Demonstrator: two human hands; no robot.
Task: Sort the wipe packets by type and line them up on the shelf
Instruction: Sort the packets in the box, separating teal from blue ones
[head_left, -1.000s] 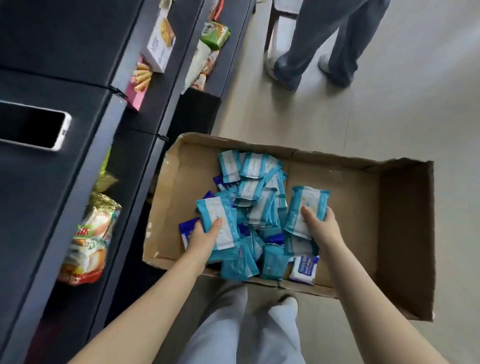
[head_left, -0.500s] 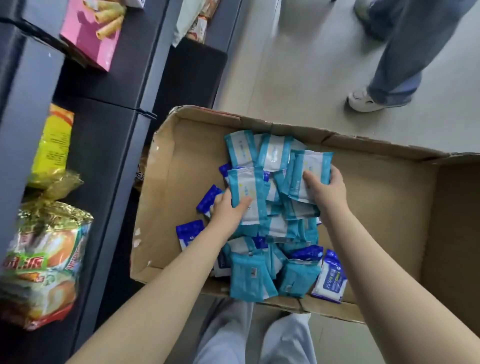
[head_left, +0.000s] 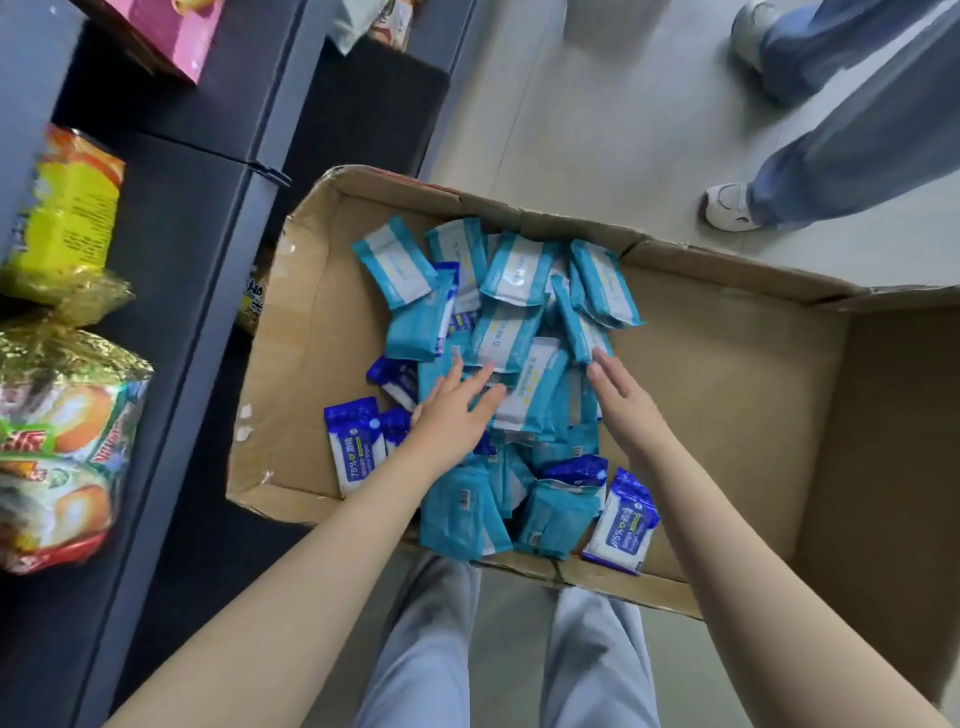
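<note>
A cardboard box (head_left: 727, 395) on the floor holds a heap of wipe packets. Several teal packets (head_left: 511, 291) fill the middle and far side. Dark blue and white packets lie at the left (head_left: 356, 441) and at the near right (head_left: 623, 522). My left hand (head_left: 454, 410) rests flat on the heap with its fingers spread and holds nothing. My right hand (head_left: 618, 397) hovers open beside it, fingertips touching a teal packet (head_left: 579, 325).
A dark shelf unit (head_left: 208, 270) stands left of the box, with snack bags (head_left: 57, 441), a yellow bag (head_left: 72, 208) and a pink box (head_left: 176, 36) on it. Another person's legs and white shoe (head_left: 730, 208) stand beyond the box. My own legs (head_left: 493, 654) are below.
Both hands have let go of the teal packets they held, and those packets now lie on the heap. The camera has moved closer to the box.
</note>
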